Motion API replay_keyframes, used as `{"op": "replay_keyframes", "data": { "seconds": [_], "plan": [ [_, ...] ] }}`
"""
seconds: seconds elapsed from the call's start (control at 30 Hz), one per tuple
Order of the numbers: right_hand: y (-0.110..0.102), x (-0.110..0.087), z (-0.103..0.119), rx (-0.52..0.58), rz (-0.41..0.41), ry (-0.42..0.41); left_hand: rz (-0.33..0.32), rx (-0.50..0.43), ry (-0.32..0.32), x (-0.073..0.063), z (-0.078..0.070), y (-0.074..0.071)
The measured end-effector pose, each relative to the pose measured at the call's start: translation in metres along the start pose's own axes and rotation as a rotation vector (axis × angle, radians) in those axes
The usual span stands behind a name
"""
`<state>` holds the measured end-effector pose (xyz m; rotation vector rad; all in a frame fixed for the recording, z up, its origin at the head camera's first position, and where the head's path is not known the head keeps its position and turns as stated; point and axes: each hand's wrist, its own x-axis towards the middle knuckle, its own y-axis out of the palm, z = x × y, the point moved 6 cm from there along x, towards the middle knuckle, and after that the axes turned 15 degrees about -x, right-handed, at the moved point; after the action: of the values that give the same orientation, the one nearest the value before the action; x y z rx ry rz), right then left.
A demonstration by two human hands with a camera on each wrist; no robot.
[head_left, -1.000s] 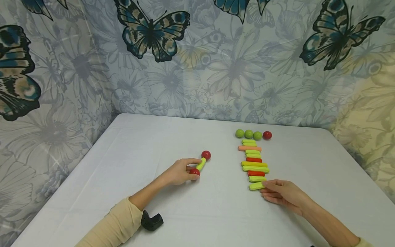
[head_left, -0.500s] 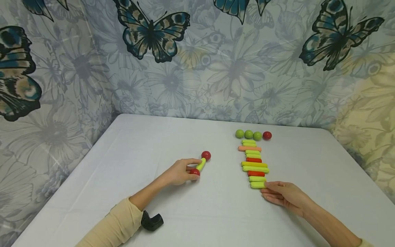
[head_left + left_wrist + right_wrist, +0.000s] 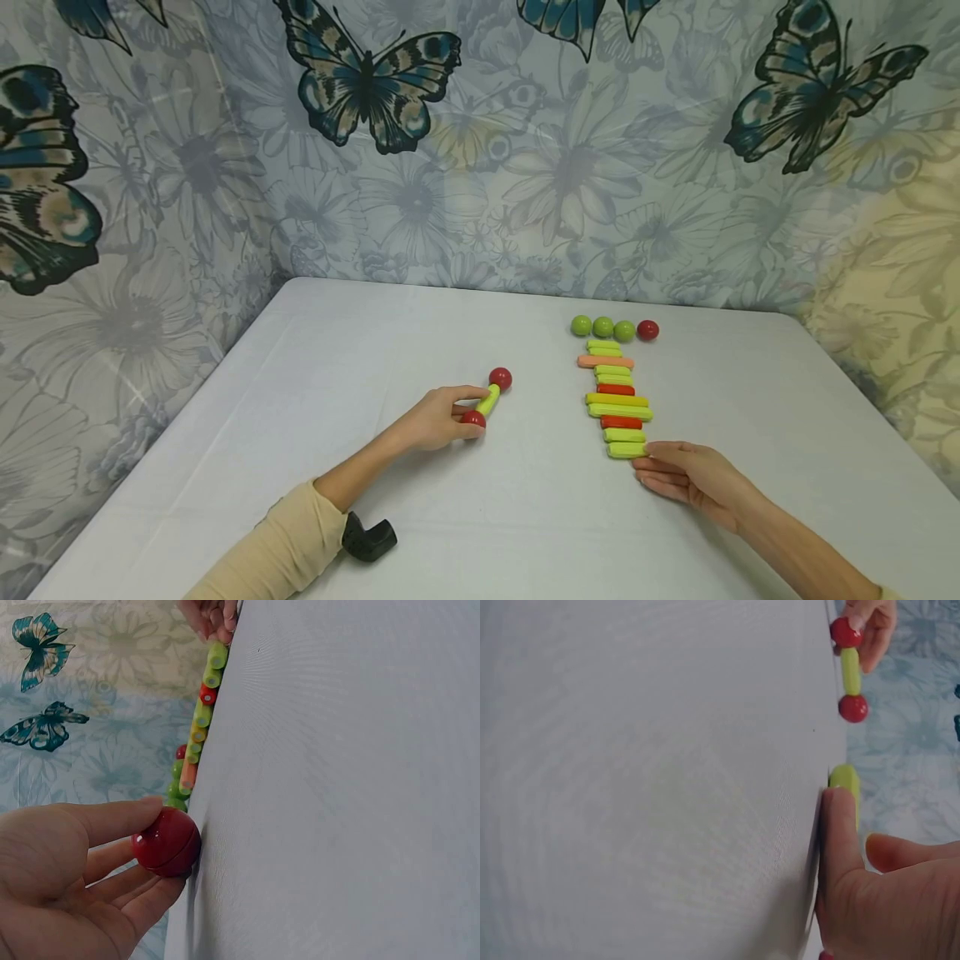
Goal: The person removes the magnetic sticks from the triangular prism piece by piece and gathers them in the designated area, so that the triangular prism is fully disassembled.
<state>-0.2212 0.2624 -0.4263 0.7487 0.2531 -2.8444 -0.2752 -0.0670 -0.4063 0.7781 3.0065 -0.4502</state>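
Observation:
Two red balls joined by a light green rod [image 3: 488, 401] lie at mid-table. My left hand [image 3: 437, 418] grips the nearer red ball [image 3: 168, 844] between thumb and fingers; the farther red ball [image 3: 500, 379] is untouched. To the right, a column of toy rods in green, red, yellow and orange lies side by side, running away from me. My right hand [image 3: 699, 475] pinches the right end of the nearest green rod [image 3: 625, 450], which lies parallel to the green rod [image 3: 623, 435] beyond it. In the right wrist view the fingers hide most of this rod [image 3: 844, 777].
Beyond the column, a row of green balls [image 3: 603, 327] ends with a red ball [image 3: 648, 331] on its right. A black angular device [image 3: 369, 538] sits by my left sleeve. The white table [image 3: 390, 333] meets butterfly-patterned wallpaper [image 3: 420, 200] at the back.
My right hand has turned the nearest green rod from a slight tilt to level with the column and close against it. The left hand and its red ball have stayed still.

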Motion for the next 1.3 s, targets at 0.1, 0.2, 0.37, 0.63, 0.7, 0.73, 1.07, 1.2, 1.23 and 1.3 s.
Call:
{"op": "replay_keyframes", "data": {
  "seconds": [0.1, 0.2, 0.37, 0.63, 0.7, 0.73, 1.07, 1.2, 1.23, 1.3],
  "plan": [
    [0.0, -0.002, 0.0, 0.001, -0.03, 0.008, 0.001, -0.002, -0.001, 0.0, 0.0, 0.0],
    [-0.001, -0.004, 0.0, -0.003, -0.049, 0.015, 0.004, 0.001, 0.001, 0.0, 0.0, 0.0],
    [-0.003, -0.008, -0.002, -0.057, -0.067, 0.056, 0.0, 0.01, -0.006, 0.0, 0.0, -0.001],
    [0.012, -0.009, -0.004, -0.219, 0.18, 0.017, -0.004, 0.016, 0.004, 0.001, 0.001, -0.002],
    [0.017, -0.007, -0.005, -0.213, 0.236, 0.012, -0.005, 0.013, 0.001, 0.001, 0.003, -0.002],
    [0.02, -0.007, -0.005, -0.203, 0.257, 0.011, -0.006, 0.01, 0.0, 0.001, 0.003, -0.002],
    [0.027, -0.008, 0.0, -0.144, 0.398, -0.065, -0.002, 0.009, -0.005, 0.001, 0.003, -0.001],
    [0.028, -0.007, 0.003, -0.153, 0.416, -0.069, -0.003, 0.012, -0.006, 0.001, 0.003, -0.001],
    [0.029, -0.007, 0.005, -0.158, 0.414, -0.071, -0.002, 0.013, -0.004, 0.001, 0.002, -0.001],
    [0.03, -0.006, 0.009, -0.164, 0.413, -0.076, -0.001, 0.012, 0.001, 0.001, 0.002, -0.001]
  ]
}}
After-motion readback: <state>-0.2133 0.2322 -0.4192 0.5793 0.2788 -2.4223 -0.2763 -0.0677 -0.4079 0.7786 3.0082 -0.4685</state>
